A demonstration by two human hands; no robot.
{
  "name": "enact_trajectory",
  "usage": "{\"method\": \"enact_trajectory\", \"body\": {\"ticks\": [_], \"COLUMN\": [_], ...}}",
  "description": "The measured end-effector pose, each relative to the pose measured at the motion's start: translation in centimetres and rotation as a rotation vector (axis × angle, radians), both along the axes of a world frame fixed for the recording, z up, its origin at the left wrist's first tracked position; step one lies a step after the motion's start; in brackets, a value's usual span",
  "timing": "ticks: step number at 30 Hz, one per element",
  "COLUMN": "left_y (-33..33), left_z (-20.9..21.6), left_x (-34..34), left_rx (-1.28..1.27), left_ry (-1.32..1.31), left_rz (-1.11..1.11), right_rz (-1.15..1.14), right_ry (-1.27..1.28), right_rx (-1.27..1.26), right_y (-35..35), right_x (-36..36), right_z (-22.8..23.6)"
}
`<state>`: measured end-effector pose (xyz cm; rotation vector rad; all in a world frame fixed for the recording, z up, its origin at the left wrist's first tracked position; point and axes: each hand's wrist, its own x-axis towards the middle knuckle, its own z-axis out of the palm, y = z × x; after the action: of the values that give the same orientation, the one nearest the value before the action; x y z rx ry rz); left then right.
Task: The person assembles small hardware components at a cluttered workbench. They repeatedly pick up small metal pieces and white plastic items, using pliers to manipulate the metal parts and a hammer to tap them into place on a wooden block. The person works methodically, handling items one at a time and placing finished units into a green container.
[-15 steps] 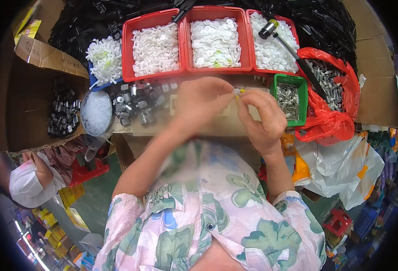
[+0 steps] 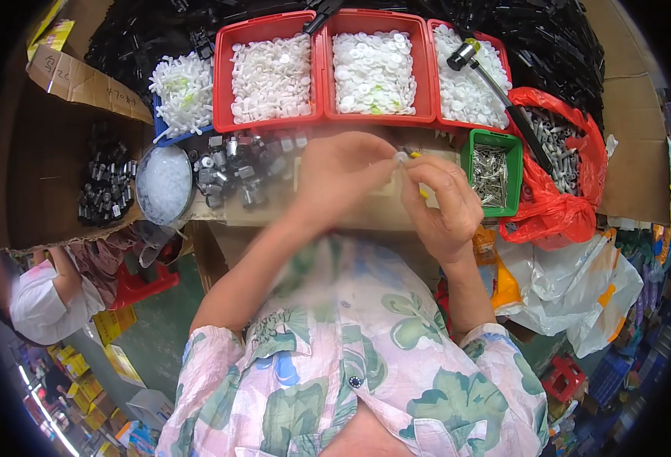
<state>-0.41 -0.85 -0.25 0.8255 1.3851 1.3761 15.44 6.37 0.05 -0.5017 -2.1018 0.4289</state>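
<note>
In front of my chest, above the bench, both hands meet at their fingertips around a small white plastic piece (image 2: 402,157). My left hand (image 2: 341,169) is slightly blurred, its thumb and fingers closed in a pinch at the piece's left side. From the right, my right hand (image 2: 446,199) pinches the same piece between thumb and fingers. A yellow bit (image 2: 416,154) shows at the right fingertips; I cannot make out its kind. Under the hands lies the brown bench top (image 2: 271,217). Beside my right hand is a green tray (image 2: 516,183) of thin metal pins.
Red bins (image 2: 323,84) of white plastic parts line the back. A hammer (image 2: 507,103) lies over the right bin and a red bag (image 2: 537,221) of grey parts. Left are black-and-clear fittings (image 2: 236,164), a round clear tub (image 2: 164,185) and a cardboard box (image 2: 46,175). A person (image 2: 50,293) is at far left.
The view has shifted a little, so the bins sit slightly lower and further right. Both hands stay together at the white piece, with the right fingers slightly changed in pose.
</note>
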Motion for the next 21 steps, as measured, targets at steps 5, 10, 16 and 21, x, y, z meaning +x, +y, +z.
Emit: {"method": "enact_trajectory", "body": {"ticks": [5, 10, 16, 21], "left_y": [-0.1, -0.6, -0.9, -1.5], "left_z": [0.3, 0.0, -0.3, -0.4], "left_x": [0.1, 0.4, -0.3, -0.4], "left_rx": [-0.007, 0.062, 0.335, 0.350], "left_ry": [0.029, 0.116, 0.532, 0.510], "left_rz": [0.008, 0.040, 0.023, 0.015], "right_rz": [0.002, 0.016, 0.047, 0.120], "right_ry": [-0.011, -0.046, 0.028, -0.006], "right_rx": [0.011, 0.029, -0.310, -0.362], "right_y": [-0.1, 0.0, 0.3, 0.6], "right_x": [-0.1, 0.2, 0.6, 0.4], "right_z": [-0.2, -0.5, -0.2, -0.2]}}
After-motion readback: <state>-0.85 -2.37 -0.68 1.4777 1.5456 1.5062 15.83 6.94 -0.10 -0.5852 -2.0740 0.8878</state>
